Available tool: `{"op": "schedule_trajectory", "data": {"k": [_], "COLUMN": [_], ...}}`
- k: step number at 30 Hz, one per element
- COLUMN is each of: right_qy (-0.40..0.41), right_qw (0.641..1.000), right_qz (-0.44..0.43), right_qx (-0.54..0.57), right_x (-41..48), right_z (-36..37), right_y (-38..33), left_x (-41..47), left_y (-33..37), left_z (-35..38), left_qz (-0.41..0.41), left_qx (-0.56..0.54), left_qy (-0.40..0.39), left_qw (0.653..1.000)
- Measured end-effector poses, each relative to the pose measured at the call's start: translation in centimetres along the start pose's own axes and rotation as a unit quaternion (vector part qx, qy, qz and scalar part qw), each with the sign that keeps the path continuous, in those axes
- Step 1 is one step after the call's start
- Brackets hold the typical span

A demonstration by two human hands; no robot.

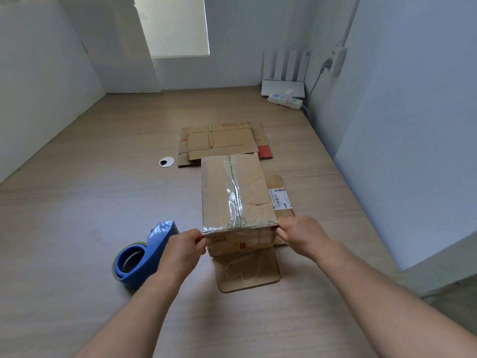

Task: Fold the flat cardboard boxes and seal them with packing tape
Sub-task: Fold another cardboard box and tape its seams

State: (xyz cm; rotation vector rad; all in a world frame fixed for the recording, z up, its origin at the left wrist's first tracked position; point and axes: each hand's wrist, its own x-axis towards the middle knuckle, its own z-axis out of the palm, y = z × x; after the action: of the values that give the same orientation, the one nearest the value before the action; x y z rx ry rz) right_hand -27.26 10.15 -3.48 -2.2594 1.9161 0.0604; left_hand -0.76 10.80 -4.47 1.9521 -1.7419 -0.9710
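- It was an office nook: wood-grain desk with a cable grommet.
- White walls enclosed it.
- A router and power strip sat in the corner.

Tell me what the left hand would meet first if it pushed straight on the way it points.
The taped box. The left hand points forward and right, and its fingers pinch that box's near left corner, so it meets nothing sooner. The tape dispenser sits off that line.

Tape dispenser crowds left; flat cardboard blocks beyond
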Motion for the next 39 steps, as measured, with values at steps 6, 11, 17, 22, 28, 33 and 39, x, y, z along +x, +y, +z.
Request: {"op": "schedule_trajectory", "data": {"k": [6,11,17,22,28,33,39], "right_qy": [0.012,0.032,0.027,0.037,0.062,0.128,0.054], "right_qw": [0.999,0.998,0.990,0.980,0.986,0.991,0.993], "right_qz": [-0.013,-0.012,0.120,0.179,0.152,0.041,-0.010], "right_qx": [0.034,0.060,0.067,0.085,-0.010,-0.021,0.102], "right_x": [0.4,0.1,-1.1,-0.4,1.7,1.7,1.0], "right_z": [1.0,1.6,0.9,-0.4,-0.3,0.9,1.2], "right_y": [0.6,0.4,-2.6,-6.4,-6.4,-4.1,-1.0], "left_x": [0.9,1.2,0.3,0.0,0.2,0.7,0.6], "left_y": [-0.2,-0.4,-0.8,0.3,2.1,2.1,1.6], "left_z": [-0.2,-0.1,1.8,1.1,0.3,0.7,0.6], "left_qz": [0.016,0.033,0.009,0.022,-0.009,-0.016,-0.015], "left_qx": [0.031,0.023,-0.020,0.096,-0.079,-0.101,-0.160], "left_qy": [-0.032,-0.054,-0.057,-0.046,0.003,-0.033,-0.029], "left_qw": [0.999,0.998,0.998,0.994,0.997,0.994,0.987]}}
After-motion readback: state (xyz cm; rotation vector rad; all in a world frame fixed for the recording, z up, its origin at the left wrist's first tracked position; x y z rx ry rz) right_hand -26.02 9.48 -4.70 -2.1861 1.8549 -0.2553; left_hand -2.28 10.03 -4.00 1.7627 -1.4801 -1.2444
